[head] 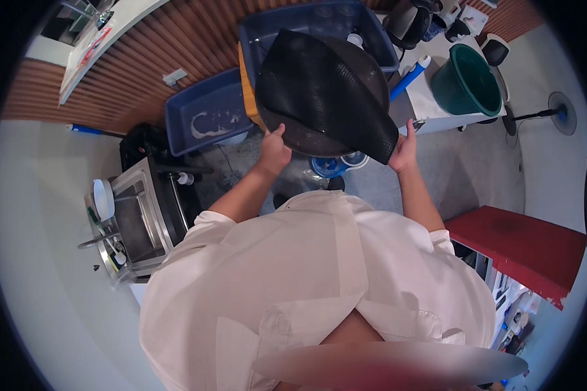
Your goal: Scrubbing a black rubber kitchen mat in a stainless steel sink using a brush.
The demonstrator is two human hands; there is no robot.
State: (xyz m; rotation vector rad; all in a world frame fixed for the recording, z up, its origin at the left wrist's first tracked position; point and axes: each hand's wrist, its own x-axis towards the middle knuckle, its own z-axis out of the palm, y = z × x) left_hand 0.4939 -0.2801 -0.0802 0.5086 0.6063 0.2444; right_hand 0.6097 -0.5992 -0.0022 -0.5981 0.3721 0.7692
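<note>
A round dark tray or pan (372,73) is held out in front of me, with a black textured mat (318,93) lying bent across it. My left hand (276,149) grips the round tray's near left rim, thumb on top. My right hand (404,150) is at the right side, against the mat's pointed corner; its thumb stands up and its fingers are partly hidden. Behind the tray is a large blue-grey plastic tub (313,17) with a small white item (355,40) in it.
A second blue-grey tub (205,105) with suds sits left of a yellow crate (247,88). A green bucket (464,83) and an electric kettle (407,24) stand on the white counter at right. Blue buckets (328,167) are on the floor below. A steel sink (139,225) is left, a red cabinet (523,249) right.
</note>
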